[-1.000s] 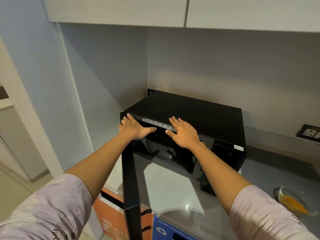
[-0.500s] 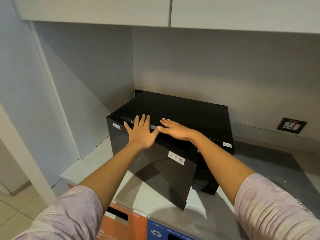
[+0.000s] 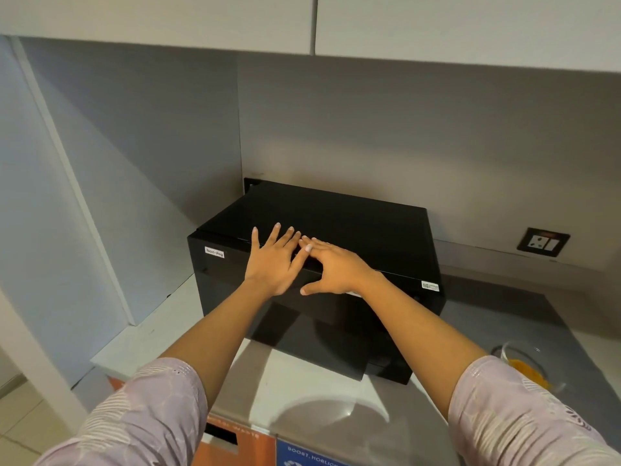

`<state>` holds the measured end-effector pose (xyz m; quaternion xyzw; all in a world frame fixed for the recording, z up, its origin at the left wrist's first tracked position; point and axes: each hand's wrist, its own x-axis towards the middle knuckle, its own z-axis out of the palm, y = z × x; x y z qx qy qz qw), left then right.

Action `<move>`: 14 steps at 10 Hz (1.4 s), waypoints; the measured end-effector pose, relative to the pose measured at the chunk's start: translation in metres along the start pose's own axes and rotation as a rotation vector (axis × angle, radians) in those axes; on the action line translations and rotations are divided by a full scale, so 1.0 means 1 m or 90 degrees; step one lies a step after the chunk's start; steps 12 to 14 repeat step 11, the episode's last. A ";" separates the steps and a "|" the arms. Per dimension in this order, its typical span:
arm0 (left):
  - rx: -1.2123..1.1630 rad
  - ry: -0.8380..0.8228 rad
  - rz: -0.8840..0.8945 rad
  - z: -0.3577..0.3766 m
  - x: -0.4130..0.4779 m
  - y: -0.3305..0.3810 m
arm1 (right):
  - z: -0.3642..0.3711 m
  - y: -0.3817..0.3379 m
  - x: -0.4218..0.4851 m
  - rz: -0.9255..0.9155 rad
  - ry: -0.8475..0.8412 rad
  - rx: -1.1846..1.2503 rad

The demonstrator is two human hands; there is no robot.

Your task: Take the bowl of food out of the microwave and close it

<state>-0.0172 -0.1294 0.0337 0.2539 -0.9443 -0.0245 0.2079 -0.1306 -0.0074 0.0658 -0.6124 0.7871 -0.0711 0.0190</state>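
The black microwave (image 3: 353, 223) stands in the corner of the grey counter (image 3: 295, 381), its glossy door (image 3: 302, 321) nearly flush with the body. My left hand (image 3: 274, 260) lies flat on the door's upper front, fingers spread. My right hand (image 3: 331, 267) rests over the top front edge beside it, fingers touching those of the left. Neither hand holds anything. A clear glass bowl (image 3: 527, 368) with yellow-orange food sits on the counter at the right, partly hidden by my right sleeve.
White wall cabinets (image 3: 302, 21) hang overhead. A side wall panel (image 3: 100, 196) closes the left. A dark wall socket (image 3: 542, 242) sits on the backsplash at right. Orange and blue bin fronts (image 3: 252, 445) lie below the counter edge.
The microwave door has swung from wide open to nearly shut, pushed by both hands. My view has shifted, and the bowl is back in sight at right.
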 end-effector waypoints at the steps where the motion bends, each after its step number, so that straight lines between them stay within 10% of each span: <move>1: 0.000 0.022 0.007 0.003 0.001 -0.001 | 0.001 0.000 -0.002 0.034 0.045 -0.073; 14: -0.047 0.040 0.079 -0.006 -0.008 0.003 | 0.005 -0.008 -0.023 0.140 0.146 0.032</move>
